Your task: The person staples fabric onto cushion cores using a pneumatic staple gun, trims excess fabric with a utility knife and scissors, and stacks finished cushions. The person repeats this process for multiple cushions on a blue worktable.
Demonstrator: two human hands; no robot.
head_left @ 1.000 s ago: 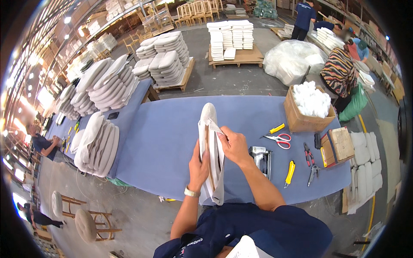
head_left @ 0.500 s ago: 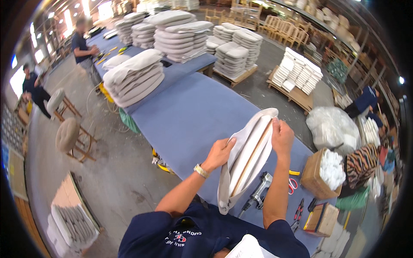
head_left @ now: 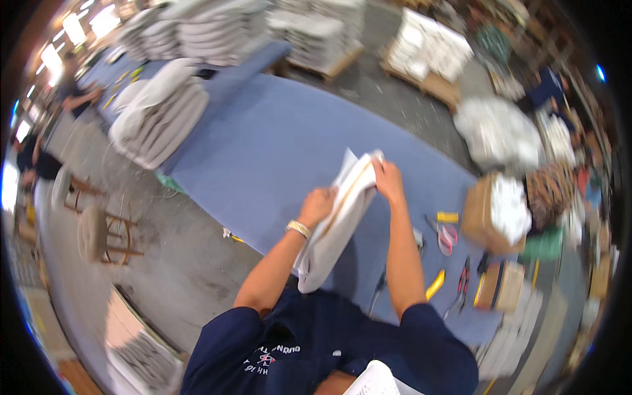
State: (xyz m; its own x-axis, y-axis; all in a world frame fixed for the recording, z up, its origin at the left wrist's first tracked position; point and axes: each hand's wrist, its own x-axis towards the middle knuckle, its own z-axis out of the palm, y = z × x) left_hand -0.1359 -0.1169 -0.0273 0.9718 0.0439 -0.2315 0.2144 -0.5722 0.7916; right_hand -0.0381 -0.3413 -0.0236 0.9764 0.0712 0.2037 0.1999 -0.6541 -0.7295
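A pale grey-white padded seat cushion (head_left: 336, 238), with a thin brown strip along its length, is tilted on edge above the blue-covered table (head_left: 263, 131). My left hand (head_left: 318, 207) is closed on its left side near the middle. At the far end my right hand (head_left: 388, 180) grips the cushion by its upper corner. Part of a grey metal tool (head_left: 419, 241) shows beside my right forearm, which hides the rest. Right of that arm lie red-handled scissors (head_left: 447, 239), a yellow-handled tool (head_left: 435, 285) and red-handled pliers (head_left: 465, 280).
A cardboard box (head_left: 480, 214) of white stuffing stands at the table's right, with a smaller carton (head_left: 507, 284) nearer me. Stacked cushions (head_left: 158, 118) sit at the far left of the table. Padded stools (head_left: 92, 234) are on the floor at left. Another person (head_left: 76, 92) stands beyond them.
The cushion has turned over in my hands, so its open underside is less visible and its near end has swung left. My view has shifted; the yellow-handled tool now shows.
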